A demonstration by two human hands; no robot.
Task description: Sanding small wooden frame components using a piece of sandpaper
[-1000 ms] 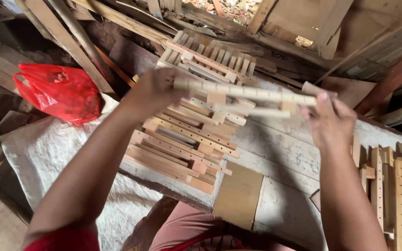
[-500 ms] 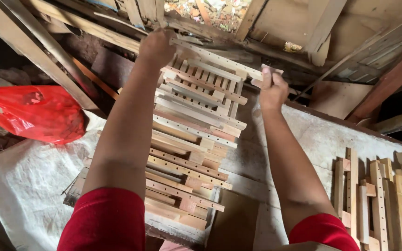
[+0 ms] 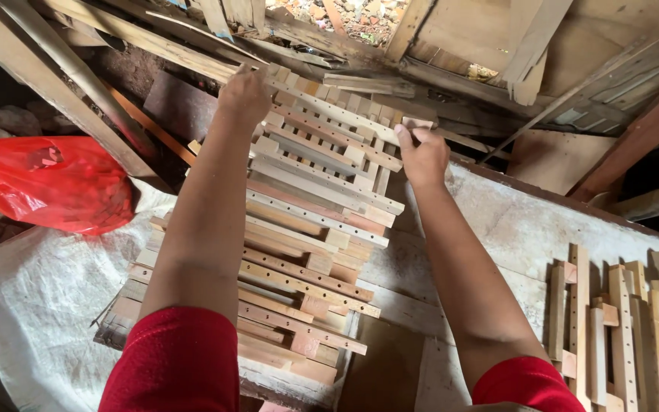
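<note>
A long pale wooden strip with short cross pegs lies across the far end of a tall stack of similar slatted wooden pieces. My left hand grips the strip's left end. My right hand holds its right end, fingers curled over the wood. Both arms, in red sleeves, reach forward over the stack. The strip rests on or just above the stack's far top; contact is unclear.
A red plastic bag sits at the left on a white woven sheet. Another group of drilled wooden strips lies at the right. Rough planks and beams lean behind the stack. A brown board lies near my knees.
Both hands have carried the pegged strip from above the middle of the stack away from me to its far end, and my arms have stretched out forward.
</note>
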